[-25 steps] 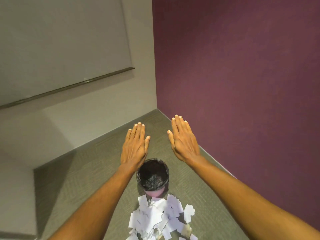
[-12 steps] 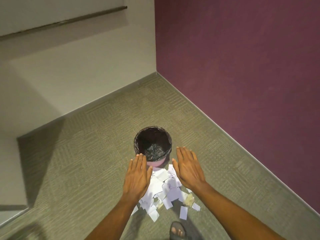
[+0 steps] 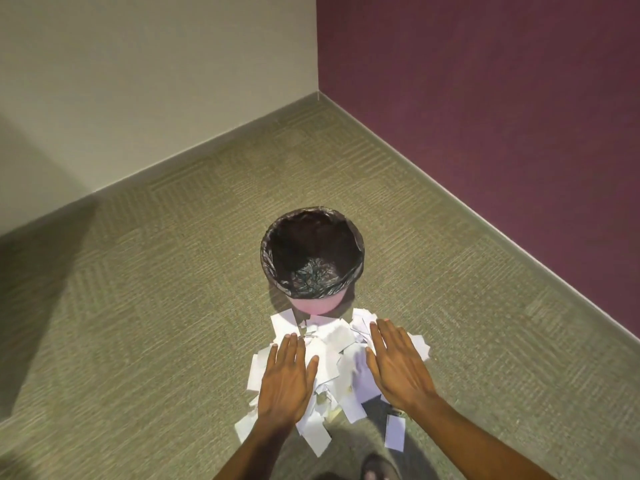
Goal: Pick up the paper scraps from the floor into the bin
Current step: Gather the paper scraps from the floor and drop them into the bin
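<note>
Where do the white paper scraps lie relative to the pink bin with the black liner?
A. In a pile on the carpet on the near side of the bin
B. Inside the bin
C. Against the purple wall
A: the white paper scraps are heaped on the carpet just on the near side of the pink bin with the black liner, under both open hands.

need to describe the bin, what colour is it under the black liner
Pink, seen in the head view below the liner on the bin.

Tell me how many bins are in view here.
1. The pink bin, lined with a black bag, stands on the carpet near the room corner, just beyond the paper scraps.
</note>
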The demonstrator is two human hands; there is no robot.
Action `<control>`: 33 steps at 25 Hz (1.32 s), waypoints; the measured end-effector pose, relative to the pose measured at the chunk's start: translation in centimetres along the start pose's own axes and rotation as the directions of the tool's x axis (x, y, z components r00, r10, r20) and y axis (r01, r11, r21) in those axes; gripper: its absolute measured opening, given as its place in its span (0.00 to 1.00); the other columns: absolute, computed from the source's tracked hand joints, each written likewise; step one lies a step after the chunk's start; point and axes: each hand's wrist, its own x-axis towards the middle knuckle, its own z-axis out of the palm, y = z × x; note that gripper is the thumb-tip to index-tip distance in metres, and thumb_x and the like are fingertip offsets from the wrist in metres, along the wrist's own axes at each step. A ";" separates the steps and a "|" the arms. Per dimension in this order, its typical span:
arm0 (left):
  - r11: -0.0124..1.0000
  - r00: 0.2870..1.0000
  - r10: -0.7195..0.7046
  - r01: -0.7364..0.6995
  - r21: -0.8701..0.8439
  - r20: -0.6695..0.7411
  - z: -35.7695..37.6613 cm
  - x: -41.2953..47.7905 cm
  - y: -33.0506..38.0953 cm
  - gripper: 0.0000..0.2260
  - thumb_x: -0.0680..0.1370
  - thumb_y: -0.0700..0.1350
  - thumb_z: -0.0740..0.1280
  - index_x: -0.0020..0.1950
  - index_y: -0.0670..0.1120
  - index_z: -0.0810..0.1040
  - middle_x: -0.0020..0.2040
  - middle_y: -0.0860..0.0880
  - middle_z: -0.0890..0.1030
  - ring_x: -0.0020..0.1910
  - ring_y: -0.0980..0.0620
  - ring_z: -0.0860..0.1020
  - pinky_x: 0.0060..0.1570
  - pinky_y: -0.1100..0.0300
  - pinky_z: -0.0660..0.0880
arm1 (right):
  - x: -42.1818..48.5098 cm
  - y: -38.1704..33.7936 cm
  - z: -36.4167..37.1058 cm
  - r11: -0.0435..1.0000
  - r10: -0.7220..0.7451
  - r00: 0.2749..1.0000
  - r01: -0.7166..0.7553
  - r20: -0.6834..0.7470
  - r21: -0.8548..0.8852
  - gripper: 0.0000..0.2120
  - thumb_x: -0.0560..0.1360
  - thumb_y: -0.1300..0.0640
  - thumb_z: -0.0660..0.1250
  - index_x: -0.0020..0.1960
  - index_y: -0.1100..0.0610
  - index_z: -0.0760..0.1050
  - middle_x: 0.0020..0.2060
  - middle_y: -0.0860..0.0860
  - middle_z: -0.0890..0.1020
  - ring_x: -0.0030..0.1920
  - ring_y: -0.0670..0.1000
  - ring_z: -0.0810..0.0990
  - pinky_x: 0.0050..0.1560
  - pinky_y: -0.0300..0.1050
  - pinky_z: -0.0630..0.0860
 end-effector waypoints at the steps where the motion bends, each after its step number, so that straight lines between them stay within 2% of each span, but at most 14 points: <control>1: 1.000 1.000 -0.003 0.003 0.015 -0.003 2.1 0.6 -0.5 0.32 0.82 0.57 0.40 0.64 0.43 0.79 0.63 0.45 0.80 0.64 0.47 0.77 0.65 0.48 0.68 | 0.5 0.2 2.0 1.000 0.005 1.000 -0.005 0.012 -0.006 0.34 0.83 0.48 0.37 0.66 0.65 0.75 0.62 0.62 0.79 0.63 0.60 0.79 0.65 0.57 0.74; 4: 1.000 1.000 -0.007 0.007 0.029 0.003 8.2 2.5 -2.0 0.31 0.82 0.58 0.41 0.66 0.43 0.77 0.67 0.45 0.77 0.68 0.46 0.74 0.68 0.47 0.61 | 1.9 0.8 7.7 1.000 0.003 0.998 -0.003 0.067 -0.001 0.35 0.82 0.47 0.36 0.65 0.65 0.76 0.61 0.62 0.80 0.62 0.60 0.79 0.63 0.58 0.76; 7: 0.999 1.000 0.018 -0.018 0.045 0.008 13.6 4.3 -3.1 0.32 0.80 0.59 0.40 0.71 0.44 0.71 0.72 0.45 0.71 0.73 0.46 0.68 0.72 0.48 0.56 | 2.6 1.5 12.8 1.000 -0.015 0.994 0.017 0.109 -0.012 0.28 0.81 0.48 0.47 0.63 0.64 0.77 0.59 0.61 0.81 0.59 0.59 0.81 0.59 0.55 0.79; 9: 0.999 0.998 0.031 -0.033 0.036 0.045 16.6 5.5 -3.7 0.30 0.81 0.57 0.40 0.73 0.44 0.68 0.74 0.44 0.69 0.75 0.45 0.65 0.74 0.47 0.59 | 3.1 2.2 15.8 0.999 -0.037 0.989 0.040 0.145 -0.016 0.26 0.77 0.49 0.51 0.64 0.64 0.75 0.58 0.61 0.81 0.57 0.59 0.82 0.58 0.54 0.78; 10: 0.998 0.997 0.038 -0.041 0.041 0.070 18.0 6.1 -4.0 0.27 0.82 0.55 0.43 0.73 0.44 0.66 0.74 0.44 0.68 0.75 0.45 0.65 0.74 0.47 0.61 | 3.5 2.7 17.1 0.999 -0.047 0.986 0.049 0.158 -0.010 0.27 0.77 0.49 0.51 0.66 0.64 0.73 0.59 0.61 0.80 0.58 0.59 0.81 0.60 0.54 0.77; 12: 0.998 0.993 0.044 -0.050 0.047 0.112 20.0 7.0 -4.5 0.22 0.82 0.53 0.49 0.72 0.45 0.65 0.73 0.45 0.69 0.73 0.46 0.65 0.71 0.49 0.64 | 4.3 3.4 18.6 0.999 -0.049 0.989 0.048 0.138 0.010 0.27 0.79 0.49 0.51 0.71 0.63 0.68 0.64 0.61 0.77 0.62 0.60 0.77 0.64 0.54 0.73; 13: 0.998 0.991 0.030 -0.038 0.052 0.133 20.6 7.4 -4.7 0.22 0.81 0.53 0.51 0.73 0.45 0.64 0.74 0.45 0.68 0.73 0.46 0.64 0.71 0.50 0.64 | 4.9 3.5 19.1 0.998 -0.058 0.983 0.055 0.172 0.022 0.27 0.80 0.49 0.52 0.73 0.63 0.64 0.67 0.61 0.74 0.65 0.61 0.75 0.66 0.53 0.70; 16: 0.997 0.979 0.043 -0.056 0.058 0.200 22.0 8.5 -4.6 0.28 0.80 0.56 0.55 0.77 0.45 0.55 0.78 0.41 0.57 0.77 0.44 0.56 0.75 0.47 0.57 | 6.7 3.9 20.6 0.999 -0.035 0.963 0.032 0.266 0.017 0.30 0.81 0.44 0.54 0.76 0.62 0.58 0.70 0.60 0.70 0.69 0.60 0.68 0.68 0.53 0.66; 19: 0.996 0.967 0.046 -0.065 0.068 0.252 22.7 10.0 -4.8 0.40 0.75 0.64 0.61 0.79 0.49 0.46 0.80 0.40 0.46 0.79 0.40 0.47 0.75 0.43 0.49 | 7.4 3.1 22.6 0.999 -0.006 0.935 0.017 0.355 -0.030 0.39 0.77 0.37 0.60 0.76 0.61 0.54 0.73 0.60 0.65 0.72 0.60 0.64 0.70 0.56 0.64; 22: 0.997 0.953 0.046 -0.061 0.039 0.300 23.5 11.1 -4.9 0.46 0.72 0.64 0.67 0.79 0.51 0.42 0.79 0.40 0.42 0.79 0.39 0.43 0.75 0.43 0.48 | 7.1 2.4 24.5 0.996 0.004 0.923 0.030 0.384 -0.083 0.42 0.73 0.36 0.65 0.75 0.60 0.54 0.70 0.59 0.66 0.69 0.61 0.67 0.67 0.57 0.66; 25: 0.995 0.953 0.080 -0.092 0.027 0.291 24.6 11.7 -5.1 0.45 0.73 0.58 0.69 0.79 0.51 0.42 0.79 0.40 0.47 0.77 0.39 0.51 0.73 0.45 0.57 | 7.3 2.3 25.0 0.997 -0.018 0.939 0.043 0.344 -0.067 0.36 0.74 0.40 0.68 0.72 0.58 0.59 0.66 0.58 0.70 0.64 0.60 0.71 0.62 0.56 0.69; 28: 0.992 0.975 0.123 -0.120 -0.025 0.185 25.6 11.8 -5.2 0.41 0.74 0.52 0.70 0.79 0.51 0.47 0.76 0.42 0.58 0.73 0.41 0.60 0.68 0.48 0.66 | 7.5 2.5 24.8 0.999 -0.023 0.936 0.007 0.351 0.047 0.32 0.75 0.47 0.69 0.71 0.57 0.60 0.65 0.57 0.71 0.64 0.60 0.72 0.60 0.54 0.71; 31: 0.965 0.979 0.135 -0.094 -0.244 0.156 26.0 12.0 -5.5 0.35 0.75 0.46 0.71 0.76 0.53 0.55 0.71 0.46 0.64 0.71 0.45 0.64 0.65 0.50 0.70 | 7.4 2.6 24.8 0.974 0.041 0.930 -0.119 0.366 0.194 0.27 0.74 0.51 0.70 0.68 0.58 0.64 0.64 0.56 0.72 0.64 0.59 0.73 0.59 0.51 0.72; 33: 0.909 0.981 0.122 -0.048 -0.414 0.154 26.0 12.4 -5.9 0.30 0.73 0.43 0.72 0.73 0.50 0.65 0.68 0.46 0.70 0.68 0.47 0.68 0.65 0.52 0.69 | 7.4 2.3 24.8 0.952 0.057 0.920 -0.167 0.387 0.258 0.22 0.73 0.54 0.72 0.63 0.59 0.69 0.61 0.56 0.74 0.62 0.58 0.74 0.57 0.49 0.73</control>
